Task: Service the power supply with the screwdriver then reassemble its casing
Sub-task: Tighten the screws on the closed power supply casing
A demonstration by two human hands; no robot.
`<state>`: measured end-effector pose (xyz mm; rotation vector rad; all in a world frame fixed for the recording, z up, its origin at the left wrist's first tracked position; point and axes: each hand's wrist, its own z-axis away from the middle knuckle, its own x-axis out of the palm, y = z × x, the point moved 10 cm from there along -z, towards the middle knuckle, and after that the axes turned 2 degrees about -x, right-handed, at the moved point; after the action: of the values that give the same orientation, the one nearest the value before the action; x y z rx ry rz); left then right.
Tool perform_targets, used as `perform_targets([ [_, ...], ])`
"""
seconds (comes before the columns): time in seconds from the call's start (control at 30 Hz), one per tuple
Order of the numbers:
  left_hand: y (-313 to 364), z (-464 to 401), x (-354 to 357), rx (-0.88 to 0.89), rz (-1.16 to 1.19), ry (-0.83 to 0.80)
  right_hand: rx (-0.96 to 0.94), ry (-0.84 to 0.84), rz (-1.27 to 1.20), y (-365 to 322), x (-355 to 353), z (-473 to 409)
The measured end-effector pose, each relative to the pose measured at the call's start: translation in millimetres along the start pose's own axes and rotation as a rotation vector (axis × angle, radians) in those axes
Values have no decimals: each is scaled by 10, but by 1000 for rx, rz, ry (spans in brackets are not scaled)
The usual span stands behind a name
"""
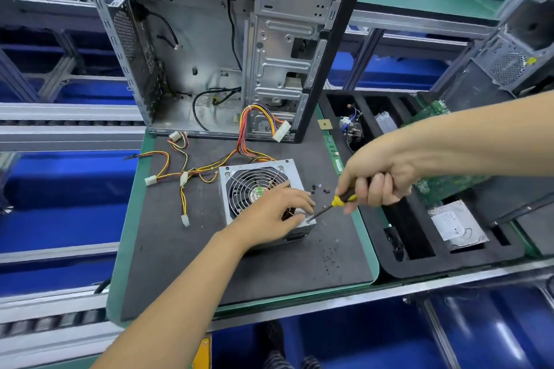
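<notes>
The grey metal power supply with its round wire fan grille (257, 189) lies fan-up on the dark foam mat of the green-edged desk (132, 219), in front of the open, emptied steel computer case (227, 48), its bundle of red, yellow and black cables (207, 168) trailing left and back toward the case; the left hand (278, 213) rests on the near right part of the unit's top, fingers spread fairly flat and gripping nothing, steadying it by pressure; the right hand (377, 180) is curled round the black and yellow handle of the screwdriver (332, 207), whose shaft slants down and to the left so that the tip meets the near right corner of the casing, just beside the left fingertips; whether a screw sits under the tip I cannot tell; a few small black screws (319, 188) lie loose on the mat just right of the unit, nearer the right hand; to the right, a black foam tray with slot compartments (419, 260) holds a silver hard drive (458, 228), a green circuit board (434, 186) and a small wired part (349, 126) in a far compartment.
</notes>
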<state>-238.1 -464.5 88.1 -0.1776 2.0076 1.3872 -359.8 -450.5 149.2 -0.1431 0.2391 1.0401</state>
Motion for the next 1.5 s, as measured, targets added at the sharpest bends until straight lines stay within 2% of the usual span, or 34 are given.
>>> perform_targets([
  [0.03, 3, -6, -1, 4, -13, -3, 21, -48, -72, 2, 5, 8],
  [0.1, 18, -5, 10, 5, -24, -22, 20, -76, -38, -14, 2, 22],
  [0.17, 51, -4, 11, 20, -52, -23, -69, 7, 250, -129, -42, 44],
  [0.23, 69, -6, -2, 22, -85, -5, -310, 200, 757, -416, -48, 124],
  [0.33, 82, 1, -19, 14, -106, 12, -807, 605, 1778, -820, 398, 504],
  [0.37, 89, 2, -23, 13, -105, 8, -918, 684, 2102, -802, 602, 588],
  [0.4, 94, 2, -23, 14, -102, 1, -980, 703, 2326, -738, 733, 618],
  [0.47, 91, -10, -17, 17, -107, -4, -921, 684, 2510, -673, 770, 634],
  [0.53, 56, -10, -8, 2, -109, 0, -934, 657, 2360, -725, 752, 590],
  [0.57, 41, -3, -5, -3, -104, 3, -874, 641, 2171, -796, 676, 547],
  [0.67, 39, -6, -37, -30, -39, 29, -598, 628, 1387, -989, 192, 395],
  [0.8, 101, -35, -159, -43, 140, 127, -56, 228, 406, -453, -212, -5],
  [0.87, 88, -54, -131, -53, 91, 102, 34, 108, 212, -285, -164, -41],
  [0.93, 79, -52, -122, -71, 88, 103, 8, 95, 225, -286, -135, -38],
  [1.0, 73, -58, -123, -87, 132, 115, -166, 216, 490, -464, -146, 24],
  [1.07, 78, -49, -121, -86, 115, 122, -454, 416, 1043, -770, -46, 206],
  [1.17, 83, -13, -133, -74, 79, 132, -924, 783, 2151, -929, 477, 645],
  [1.2, 77, -2, -138, -78, 80, 131, -928, 840, 2429, -862, 569, 712],
  [1.23, 74, 4, -139, -82, 96, 124, -906, 830, 2580, -804, 602, 741],
  [1.27, 66, 2, -141, -90, 128, 116, -863, 777, 2630, -767, 598, 702],
  [1.33, 30, 2, -146, -123, 211, 107, -818, 649, 2496, -725, 603, 573],
  [1.37, 6, 6, -156, -134, 242, 110, -779, 656, 2295, -767, 556, 533],
  [1.43, -15, 13, -162, -142, 292, 124, -551, 644, 1650, -771, 214, 431],
  [1.5, -14, 9, -141, -152, 319, 123, -283, 428, 819, -450, -73, 181],
])
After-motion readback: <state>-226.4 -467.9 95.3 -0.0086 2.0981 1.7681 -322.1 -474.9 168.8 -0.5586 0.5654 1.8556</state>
